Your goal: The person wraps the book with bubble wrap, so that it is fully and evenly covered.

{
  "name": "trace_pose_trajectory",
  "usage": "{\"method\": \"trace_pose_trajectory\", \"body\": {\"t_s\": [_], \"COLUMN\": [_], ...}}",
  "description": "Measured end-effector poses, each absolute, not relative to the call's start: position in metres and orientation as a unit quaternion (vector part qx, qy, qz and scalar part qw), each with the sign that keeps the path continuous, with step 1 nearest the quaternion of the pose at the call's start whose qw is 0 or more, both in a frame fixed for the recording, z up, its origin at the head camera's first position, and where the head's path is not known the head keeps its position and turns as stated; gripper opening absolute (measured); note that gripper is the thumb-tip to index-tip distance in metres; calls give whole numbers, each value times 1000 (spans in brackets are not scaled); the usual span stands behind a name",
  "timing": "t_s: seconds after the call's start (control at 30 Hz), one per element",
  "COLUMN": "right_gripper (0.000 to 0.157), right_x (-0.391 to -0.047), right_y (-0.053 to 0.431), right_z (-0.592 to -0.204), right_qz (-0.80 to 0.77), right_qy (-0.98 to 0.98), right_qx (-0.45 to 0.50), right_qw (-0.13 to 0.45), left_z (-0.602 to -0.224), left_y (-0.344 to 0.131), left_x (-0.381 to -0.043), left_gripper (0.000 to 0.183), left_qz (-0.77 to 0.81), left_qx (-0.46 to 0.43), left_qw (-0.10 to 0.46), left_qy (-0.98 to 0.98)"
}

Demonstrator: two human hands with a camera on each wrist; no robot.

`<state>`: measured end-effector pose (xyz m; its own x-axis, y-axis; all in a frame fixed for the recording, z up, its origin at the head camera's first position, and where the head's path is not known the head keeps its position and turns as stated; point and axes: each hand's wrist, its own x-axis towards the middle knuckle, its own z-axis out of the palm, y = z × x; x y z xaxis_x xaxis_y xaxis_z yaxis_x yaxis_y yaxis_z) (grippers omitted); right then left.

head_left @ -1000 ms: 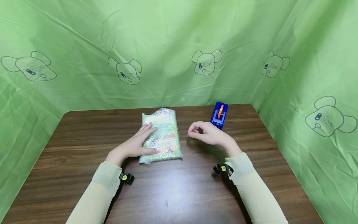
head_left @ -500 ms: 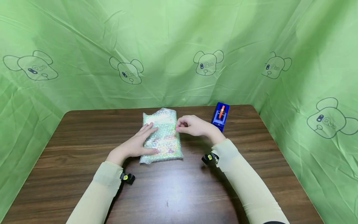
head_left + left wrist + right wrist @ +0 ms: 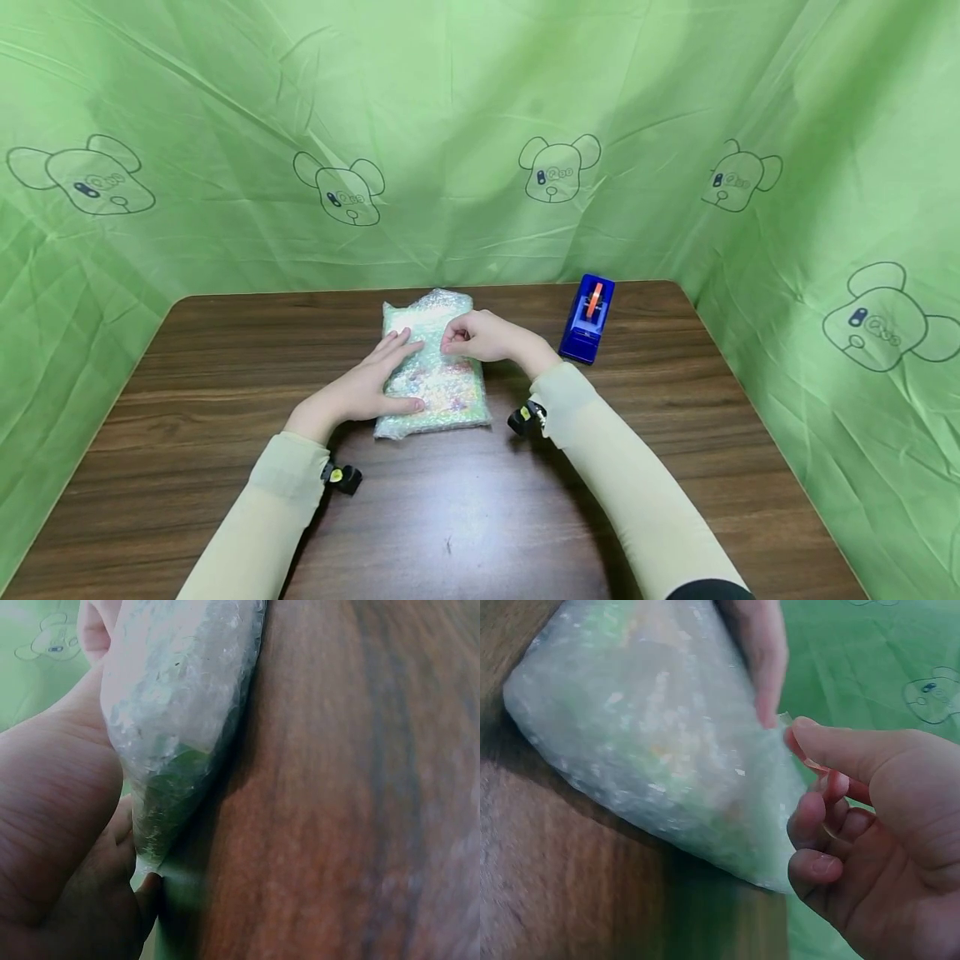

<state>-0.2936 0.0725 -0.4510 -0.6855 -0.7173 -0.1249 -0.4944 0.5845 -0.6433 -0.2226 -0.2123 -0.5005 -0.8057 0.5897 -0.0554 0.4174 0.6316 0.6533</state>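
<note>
A flat package in bubble wrap lies on the table in the head view, with coloured print showing through. My left hand rests on its left side, fingers spread and thumb along the front part. Over the package's right half, my right hand has thumb and forefinger pinched together and the other fingers curled. In the right wrist view a small clear strip of tape sticks out at those fingertips. The left wrist view shows the wrap's folded end beside the left hand.
A blue tape dispenser with an orange-red hub stands toward the back right of the brown wooden table. Green cloth with bear-head drawings hangs behind and at both sides. Each wrist bears a small black camera.
My right hand has moved left from beside the tape dispenser to above the package, revealing the whole dispenser. My left hand has stayed in place on the package.
</note>
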Motion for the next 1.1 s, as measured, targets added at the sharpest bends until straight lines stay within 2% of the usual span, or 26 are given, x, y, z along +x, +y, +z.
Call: {"method": "trace_pose_trajectory", "body": {"t_s": [0.3, 0.6, 0.8, 1.1], "right_gripper": [15, 9, 31, 21], "right_x": [-294, -295, -293, -296], "right_y": [67, 62, 62, 64], "right_z": [-462, -466, -463, -464], "right_qz": [-309, -257, -259, -254], "right_qy": [866, 884, 898, 906], "right_qx": [-340, -361, -326, -305], "right_qw": [198, 147, 143, 146], "left_z": [-501, -502, -501, -500], "left_y": [-212, -213, -212, -212], "left_x": [-222, -223, -223, -222], "left_gripper": [105, 105, 105, 106], "left_qz": [326, 327, 331, 331], "left_qx": [282, 280, 277, 279], "left_qw": [135, 134, 137, 137], "left_qy": [892, 892, 892, 891]}}
